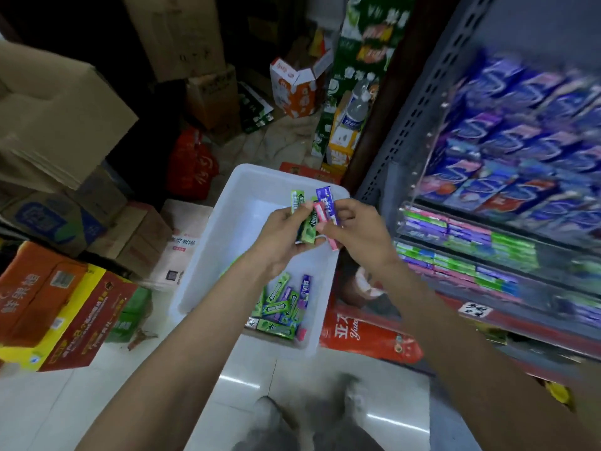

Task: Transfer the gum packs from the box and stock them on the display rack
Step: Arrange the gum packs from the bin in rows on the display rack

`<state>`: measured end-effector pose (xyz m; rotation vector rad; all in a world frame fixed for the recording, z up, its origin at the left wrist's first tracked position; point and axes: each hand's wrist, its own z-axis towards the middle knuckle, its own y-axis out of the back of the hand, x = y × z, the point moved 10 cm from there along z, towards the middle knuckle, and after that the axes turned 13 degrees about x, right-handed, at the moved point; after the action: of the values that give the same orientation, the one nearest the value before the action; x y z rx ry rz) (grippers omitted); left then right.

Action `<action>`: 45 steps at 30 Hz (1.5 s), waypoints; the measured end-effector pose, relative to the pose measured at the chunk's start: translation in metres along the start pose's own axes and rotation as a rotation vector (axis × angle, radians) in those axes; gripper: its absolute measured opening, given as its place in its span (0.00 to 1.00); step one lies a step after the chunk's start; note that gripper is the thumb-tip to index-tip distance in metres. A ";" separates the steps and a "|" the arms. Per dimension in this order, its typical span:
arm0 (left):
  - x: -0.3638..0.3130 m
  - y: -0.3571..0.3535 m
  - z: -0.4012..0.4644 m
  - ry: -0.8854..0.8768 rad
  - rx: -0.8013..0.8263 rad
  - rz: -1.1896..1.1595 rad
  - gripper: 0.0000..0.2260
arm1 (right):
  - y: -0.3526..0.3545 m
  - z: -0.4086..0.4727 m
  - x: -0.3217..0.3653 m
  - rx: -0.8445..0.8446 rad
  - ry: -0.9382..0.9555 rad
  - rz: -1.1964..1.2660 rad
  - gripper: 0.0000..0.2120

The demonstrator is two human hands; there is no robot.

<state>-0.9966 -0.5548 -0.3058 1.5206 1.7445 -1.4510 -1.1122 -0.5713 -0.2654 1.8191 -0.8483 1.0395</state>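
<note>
Both hands met above a white plastic box (208, 255) on the floor, sorting a small fan of gum packs (313, 211) in green, pink and purple. The left hand (283, 237) gripped the green packs from below, while the right hand (359, 227) pinched the pink and purple ones at their lower ends. More gum packs lay loose (283, 307) in the near right corner of the box. The display rack (465, 255) stood to the right, its clear-fronted rows already lined with packs in the same colours, blurred in the picture.

The likeliest trouble was a dropped pack: several thin, slick wrappers were held at once by fingertips only, and one could have slipped from the fan, falling back into the box or onto the tiled floor (244, 379) beside it. Mixed colours in one handful also risked a pack going into the wrong row. The narrow slots behind the clear fronts could have caught a pack pushed in crooked, or knocked neighbouring packs out of line.
</note>
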 end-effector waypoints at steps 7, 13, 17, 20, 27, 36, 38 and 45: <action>-0.040 -0.136 0.021 -0.091 0.058 0.286 0.09 | 0.125 -0.082 0.028 -0.181 0.092 -0.121 0.13; -0.023 -0.283 0.055 -0.142 0.105 0.422 0.07 | 0.264 -0.152 -0.026 -0.301 0.071 0.037 0.05; 0.000 -0.379 0.078 -0.170 0.112 0.405 0.06 | 0.356 -0.191 -0.066 -0.344 0.069 0.131 0.06; 0.013 -0.429 0.096 -0.190 0.091 0.373 0.06 | 0.418 -0.217 -0.097 -0.374 0.051 0.167 0.10; 0.025 -0.475 0.119 -0.164 0.013 0.314 0.08 | 0.495 -0.241 -0.146 -0.320 -0.002 0.242 0.28; 0.012 -0.483 0.142 -0.179 -0.023 0.319 0.04 | 0.517 -0.218 -0.154 -0.304 0.067 0.392 0.16; 0.011 -0.486 0.147 -0.182 -0.021 0.327 0.05 | 0.527 -0.214 -0.156 -0.335 0.075 0.401 0.12; 0.008 -0.492 0.158 -0.193 -0.025 0.348 0.06 | 0.556 -0.197 -0.147 -0.375 0.044 -0.211 0.15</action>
<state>-1.4877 -0.6224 -0.1613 1.5230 1.3062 -1.3405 -1.7091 -0.5988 -0.1518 1.5235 -0.7489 0.7284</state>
